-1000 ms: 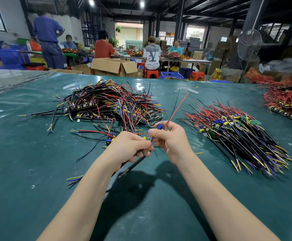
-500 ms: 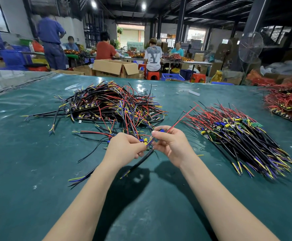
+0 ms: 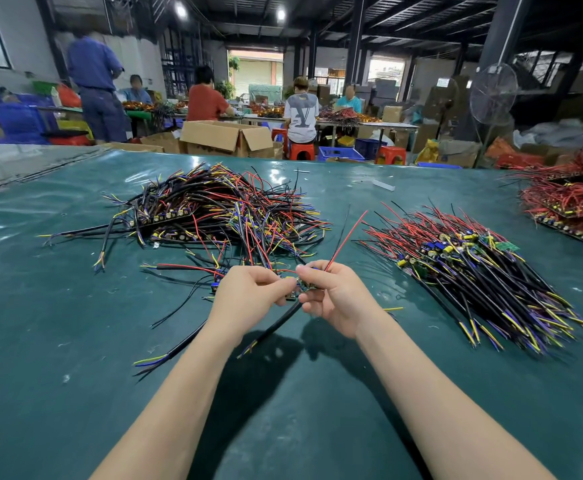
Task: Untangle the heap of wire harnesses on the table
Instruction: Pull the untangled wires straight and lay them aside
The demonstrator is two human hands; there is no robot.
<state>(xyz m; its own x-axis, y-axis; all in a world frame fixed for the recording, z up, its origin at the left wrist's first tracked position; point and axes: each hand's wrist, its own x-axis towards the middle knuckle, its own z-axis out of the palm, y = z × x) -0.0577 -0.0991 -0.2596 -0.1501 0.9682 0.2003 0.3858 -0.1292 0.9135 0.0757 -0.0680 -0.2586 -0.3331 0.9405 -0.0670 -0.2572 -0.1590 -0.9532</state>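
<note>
Head: left hand (image 3: pixel 248 299), right hand (image 3: pixel 339 301) pinch harness (image 3: pixel 278 326); box (image 3: pixel 211 135) contents unclear.

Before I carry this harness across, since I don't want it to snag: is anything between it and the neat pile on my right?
Nothing visible blocks it: between the harness and the neat pile lies table, with one yellow wire end flat by the right hand. Whether the tangled heap holds it I cannot tell.
</note>
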